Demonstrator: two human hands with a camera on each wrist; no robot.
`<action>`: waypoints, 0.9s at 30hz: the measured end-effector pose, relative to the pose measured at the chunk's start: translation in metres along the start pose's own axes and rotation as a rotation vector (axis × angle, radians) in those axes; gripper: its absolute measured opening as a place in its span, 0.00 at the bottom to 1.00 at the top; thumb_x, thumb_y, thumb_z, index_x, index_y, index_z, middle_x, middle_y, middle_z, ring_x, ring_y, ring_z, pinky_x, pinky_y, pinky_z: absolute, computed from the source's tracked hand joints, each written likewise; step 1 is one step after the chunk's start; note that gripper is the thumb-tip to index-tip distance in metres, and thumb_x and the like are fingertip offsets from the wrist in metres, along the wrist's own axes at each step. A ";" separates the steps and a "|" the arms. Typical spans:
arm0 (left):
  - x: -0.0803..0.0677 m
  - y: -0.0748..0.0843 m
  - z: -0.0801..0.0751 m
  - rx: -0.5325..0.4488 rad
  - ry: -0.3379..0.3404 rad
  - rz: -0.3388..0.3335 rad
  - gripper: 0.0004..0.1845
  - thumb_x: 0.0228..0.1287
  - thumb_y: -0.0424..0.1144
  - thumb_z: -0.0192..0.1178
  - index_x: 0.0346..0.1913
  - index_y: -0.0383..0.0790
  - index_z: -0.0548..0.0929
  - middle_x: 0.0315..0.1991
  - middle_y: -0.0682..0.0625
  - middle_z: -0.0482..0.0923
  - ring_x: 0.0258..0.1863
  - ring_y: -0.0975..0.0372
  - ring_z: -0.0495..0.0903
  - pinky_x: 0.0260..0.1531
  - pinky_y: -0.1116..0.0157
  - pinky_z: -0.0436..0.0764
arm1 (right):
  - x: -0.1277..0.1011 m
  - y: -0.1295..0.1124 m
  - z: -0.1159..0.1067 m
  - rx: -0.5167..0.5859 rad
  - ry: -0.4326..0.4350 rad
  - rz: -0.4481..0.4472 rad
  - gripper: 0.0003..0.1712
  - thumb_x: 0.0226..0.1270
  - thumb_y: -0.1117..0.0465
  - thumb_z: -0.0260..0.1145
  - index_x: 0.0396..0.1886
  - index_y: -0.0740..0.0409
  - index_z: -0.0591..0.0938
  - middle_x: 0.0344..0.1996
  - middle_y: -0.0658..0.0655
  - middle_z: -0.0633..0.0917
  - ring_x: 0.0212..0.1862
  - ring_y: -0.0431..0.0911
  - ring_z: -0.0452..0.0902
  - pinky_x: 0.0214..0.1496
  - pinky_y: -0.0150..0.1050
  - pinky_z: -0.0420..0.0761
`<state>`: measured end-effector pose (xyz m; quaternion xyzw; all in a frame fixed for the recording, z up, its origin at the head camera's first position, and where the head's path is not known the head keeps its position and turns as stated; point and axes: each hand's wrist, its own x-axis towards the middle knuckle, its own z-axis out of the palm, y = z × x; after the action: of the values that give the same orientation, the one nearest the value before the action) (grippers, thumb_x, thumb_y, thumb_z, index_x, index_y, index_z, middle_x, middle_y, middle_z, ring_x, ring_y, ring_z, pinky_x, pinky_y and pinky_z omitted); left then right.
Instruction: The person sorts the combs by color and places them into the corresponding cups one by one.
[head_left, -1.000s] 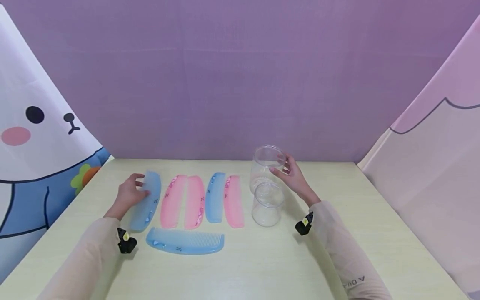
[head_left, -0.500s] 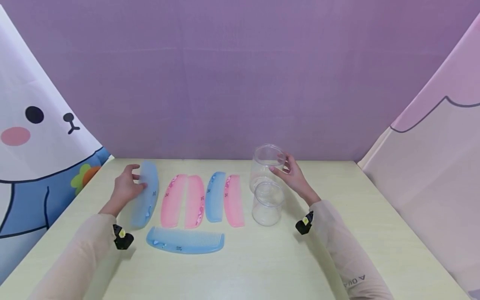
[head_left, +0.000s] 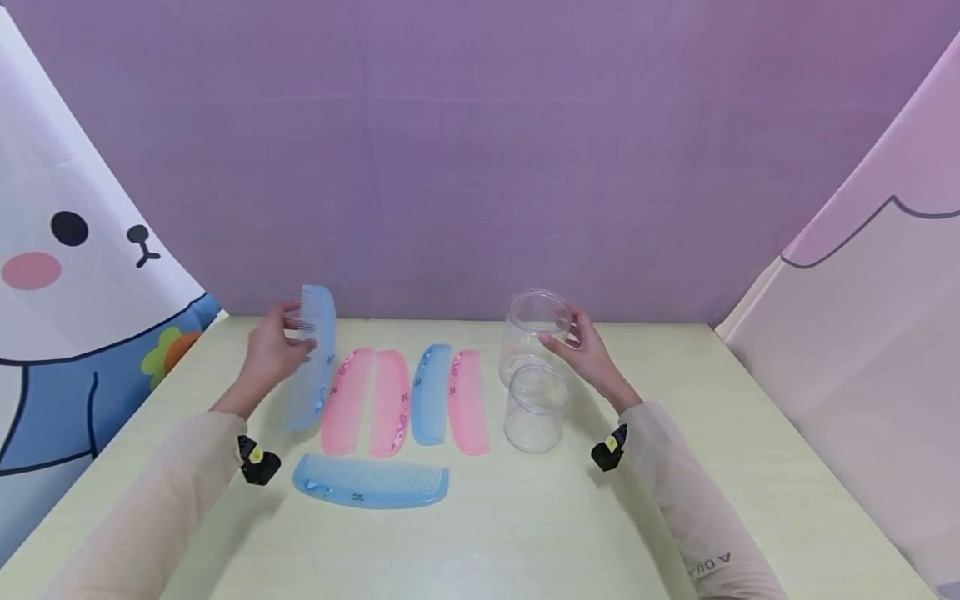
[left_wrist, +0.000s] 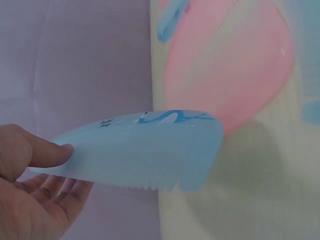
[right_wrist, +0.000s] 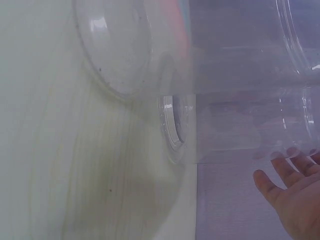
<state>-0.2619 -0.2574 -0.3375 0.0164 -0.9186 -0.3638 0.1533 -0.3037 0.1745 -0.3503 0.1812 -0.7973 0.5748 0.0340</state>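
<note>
My left hand (head_left: 272,352) pinches a translucent blue comb (head_left: 317,354) by its upper end and holds it tilted off the table, teeth facing left. In the left wrist view the thumb (left_wrist: 47,152) presses on this blue comb (left_wrist: 135,147), above a pink comb (left_wrist: 225,75). My right hand (head_left: 579,343) rests its straight fingers against the side of a tall clear jar (head_left: 528,321) at the back. In the right wrist view, the fingertips (right_wrist: 292,165) touch the jar wall (right_wrist: 250,100).
A shorter clear jar (head_left: 534,408) stands just in front of the tall one. On the pale table (head_left: 525,525) lie two pink combs (head_left: 367,402), a blue comb (head_left: 431,392), another pink comb (head_left: 467,400) and a sideways blue comb (head_left: 370,482). Cloth walls enclose three sides.
My left hand has lifted the leftmost blue comb off the table and raised it up and slightly right. The right hand stays on the tall jar.
</note>
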 end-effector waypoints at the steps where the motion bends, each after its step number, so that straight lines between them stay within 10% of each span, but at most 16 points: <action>1: 0.000 0.003 0.001 -0.009 0.007 0.016 0.33 0.56 0.26 0.57 0.64 0.28 0.55 0.50 0.28 0.68 0.44 0.38 0.77 0.41 0.48 0.79 | 0.000 0.000 0.000 0.002 0.001 0.000 0.40 0.62 0.63 0.61 0.67 0.67 0.51 0.66 0.69 0.59 0.68 0.64 0.53 0.67 0.57 0.58; 12: 0.001 0.036 0.023 -0.140 0.052 0.176 0.31 0.55 0.24 0.57 0.63 0.30 0.60 0.47 0.30 0.70 0.39 0.41 0.79 0.33 0.54 0.83 | 0.000 0.000 0.000 -0.002 0.007 0.004 0.40 0.61 0.63 0.62 0.67 0.67 0.51 0.65 0.71 0.59 0.67 0.64 0.53 0.67 0.56 0.59; 27: 0.009 0.079 0.055 -0.229 0.021 0.226 0.29 0.55 0.26 0.59 0.60 0.33 0.61 0.49 0.35 0.72 0.39 0.45 0.79 0.39 0.51 0.81 | 0.000 -0.001 0.000 -0.009 0.011 0.002 0.40 0.61 0.63 0.62 0.67 0.66 0.52 0.65 0.69 0.60 0.67 0.64 0.54 0.67 0.56 0.60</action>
<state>-0.2800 -0.1639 -0.3193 -0.1010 -0.8655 -0.4462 0.2039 -0.3038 0.1741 -0.3499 0.1772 -0.7997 0.5723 0.0388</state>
